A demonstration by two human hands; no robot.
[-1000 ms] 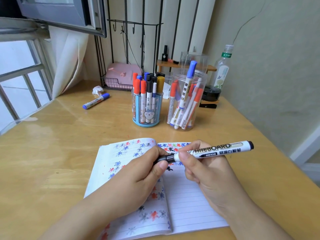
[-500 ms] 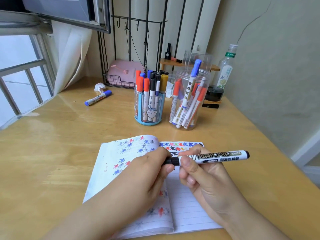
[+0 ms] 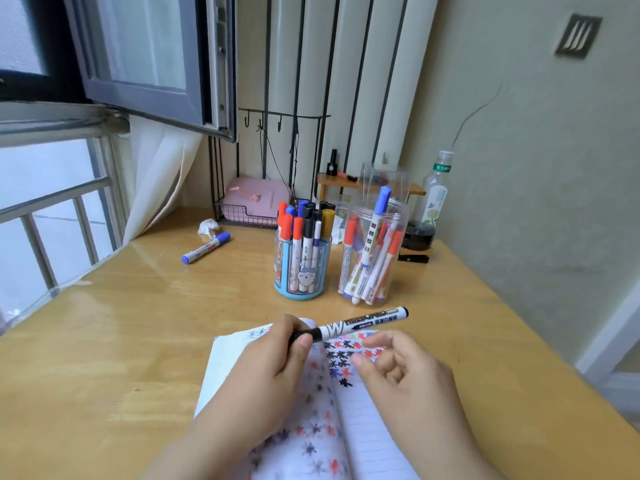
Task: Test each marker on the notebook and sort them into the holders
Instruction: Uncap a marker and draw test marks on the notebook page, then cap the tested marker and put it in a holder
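One "WHITEBOARD" marker (image 3: 356, 324), left hand (image 3: 273, 372) gripping

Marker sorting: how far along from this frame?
Mostly done: the blue holder and the clear jar both stand full of markers, and the notebook is covered in test marks. In hand: the left hand pinches a capped black marker over the page; the right hand hangs open beside it. Left: that marker and a blue one lying on the desk.
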